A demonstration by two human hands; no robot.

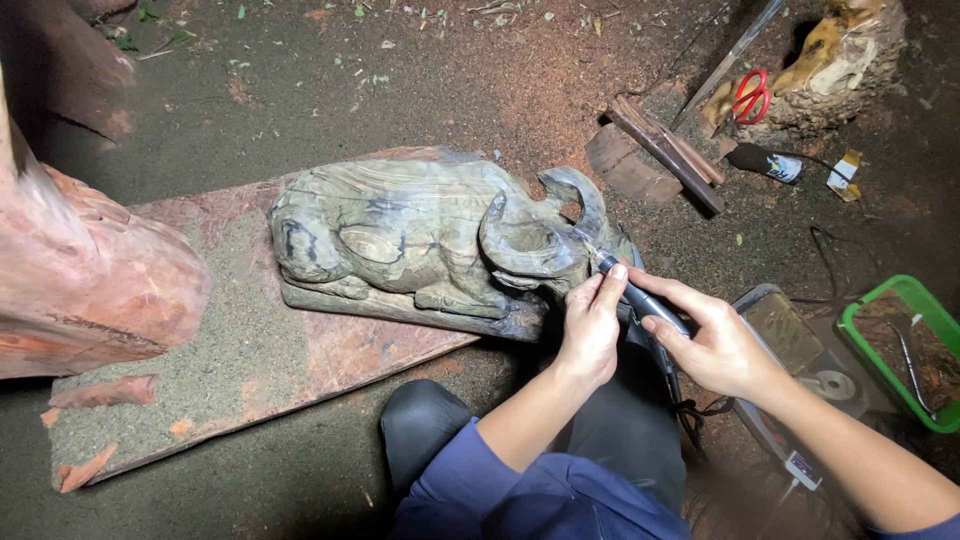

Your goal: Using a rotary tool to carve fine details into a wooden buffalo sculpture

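Note:
A grey-brown wooden carving of a lying horned animal (420,235) rests on a reddish plank (250,350) on the ground. My left hand (590,325) and my right hand (705,340) both grip a slim black rotary handpiece (640,298). The left hand pinches it near the front, the right hand holds its body further back. The tool's tip touches the carving's head just below the curved horn (585,195). A black cord runs down from the tool past my knee.
A large reddish log (90,270) lies at the left. Red-handled scissors (750,97), wooden sticks (665,145) and a stump (840,60) sit at the upper right. A green tray (893,300) and a grey control box (790,340) stand at the right.

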